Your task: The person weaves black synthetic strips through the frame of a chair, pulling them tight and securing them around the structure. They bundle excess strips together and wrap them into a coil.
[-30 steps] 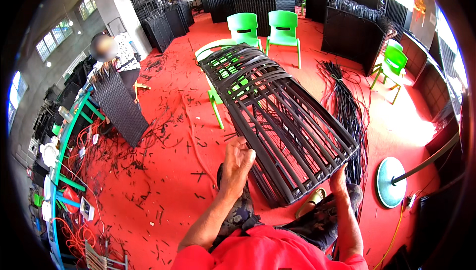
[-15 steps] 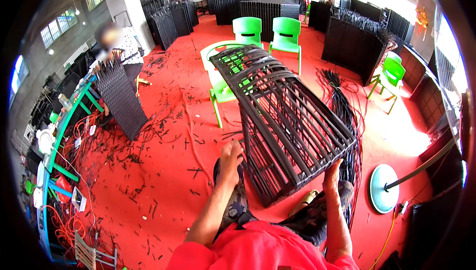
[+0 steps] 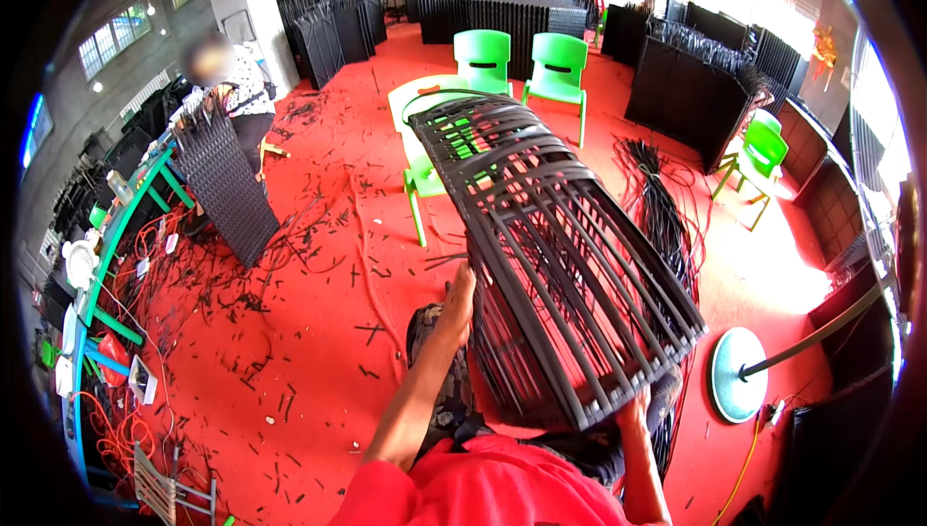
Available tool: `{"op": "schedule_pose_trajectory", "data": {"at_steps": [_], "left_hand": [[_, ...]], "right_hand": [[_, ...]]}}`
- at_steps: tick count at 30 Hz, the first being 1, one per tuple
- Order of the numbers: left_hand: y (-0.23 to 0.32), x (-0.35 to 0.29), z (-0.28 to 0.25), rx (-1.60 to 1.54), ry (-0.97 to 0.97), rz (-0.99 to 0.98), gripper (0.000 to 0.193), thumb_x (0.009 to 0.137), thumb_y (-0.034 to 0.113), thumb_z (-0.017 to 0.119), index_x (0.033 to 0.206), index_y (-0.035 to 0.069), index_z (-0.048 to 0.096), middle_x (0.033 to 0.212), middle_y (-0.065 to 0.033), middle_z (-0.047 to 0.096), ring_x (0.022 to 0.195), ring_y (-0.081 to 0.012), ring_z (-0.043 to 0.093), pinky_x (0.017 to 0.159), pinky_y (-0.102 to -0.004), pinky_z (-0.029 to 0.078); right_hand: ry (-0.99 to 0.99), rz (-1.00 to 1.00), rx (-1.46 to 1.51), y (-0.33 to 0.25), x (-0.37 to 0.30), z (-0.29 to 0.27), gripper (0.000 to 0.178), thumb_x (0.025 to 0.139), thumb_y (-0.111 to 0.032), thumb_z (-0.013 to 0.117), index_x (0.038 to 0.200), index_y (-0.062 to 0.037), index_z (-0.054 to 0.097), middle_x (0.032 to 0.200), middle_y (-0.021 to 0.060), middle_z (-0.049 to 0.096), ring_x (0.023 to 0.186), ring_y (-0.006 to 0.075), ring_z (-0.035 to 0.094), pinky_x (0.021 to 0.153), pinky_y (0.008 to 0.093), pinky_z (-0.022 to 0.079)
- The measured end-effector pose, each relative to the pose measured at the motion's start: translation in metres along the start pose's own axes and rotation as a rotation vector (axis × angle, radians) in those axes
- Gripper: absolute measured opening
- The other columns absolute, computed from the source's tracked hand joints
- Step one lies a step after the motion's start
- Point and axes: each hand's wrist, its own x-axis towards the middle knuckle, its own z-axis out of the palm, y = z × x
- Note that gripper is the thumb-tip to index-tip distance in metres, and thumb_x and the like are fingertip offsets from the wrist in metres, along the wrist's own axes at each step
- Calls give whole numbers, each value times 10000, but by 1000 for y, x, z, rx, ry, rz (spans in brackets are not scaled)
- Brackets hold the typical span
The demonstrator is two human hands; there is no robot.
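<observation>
A large black frame (image 3: 560, 256) of flat plastic strips, partly woven like rattan, is tilted over my lap. Its far end carries crosswise strips, while long parallel strips with gaps run toward me. My left hand (image 3: 458, 306) is against the frame's left side, its fingertips partly hidden behind the edge. Beneath the near right end, my right hand (image 3: 633, 410) supports the frame, with most of its fingers out of sight under it. The far end overlaps a green plastic chair (image 3: 417, 101). Beyond the frame's right side lies a long bundle of loose black strips (image 3: 657, 188).
Two more green chairs (image 3: 481, 51) stand ahead. At the left, a person (image 3: 237, 92) sits behind a woven black panel (image 3: 227, 188), near a green-framed bench (image 3: 121, 236). A round stand base (image 3: 738, 375) is at the right. Strip offcuts (image 3: 280, 285) litter the red floor.
The frame's near end has turned and come closer to me. My left hand has risen against its left side; my right hand has shifted lower, under the near end.
</observation>
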Motion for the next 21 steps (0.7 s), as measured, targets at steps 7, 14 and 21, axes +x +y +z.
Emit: {"op": "schedule_pose_trajectory", "data": {"at_steps": [7, 14, 21], "left_hand": [[47, -35, 0, 52, -5, -39, 347, 919, 184, 507, 1216, 11, 462, 1212, -60, 479, 1086, -135, 447, 920, -285, 361], [175, 8, 16, 671, -10, 549, 526, 796, 210, 653, 1228, 2, 437, 1198, -116, 479, 1146, -207, 440, 977, -351, 329], [199, 39, 48, 1186, -432, 504, 920, 649, 417, 759, 1310, -37, 308, 1257, -234, 418, 1202, -350, 386, 1013, -421, 307]], "right_hand": [[70, 327, 1293, -2, -32, -60, 482, 910, -355, 449, 1275, -41, 426, 1209, 81, 501, 1073, 191, 496, 915, 340, 399], [135, 6, 1079, -34, 17, -124, 491, 881, -334, 560, 1244, -22, 451, 1128, 73, 545, 982, 166, 559, 852, 319, 462], [76, -321, 453, -125, 99, -189, 392, 822, -202, 619, 1152, -14, 524, 1135, 119, 552, 1063, 207, 520, 932, 335, 388]]}}
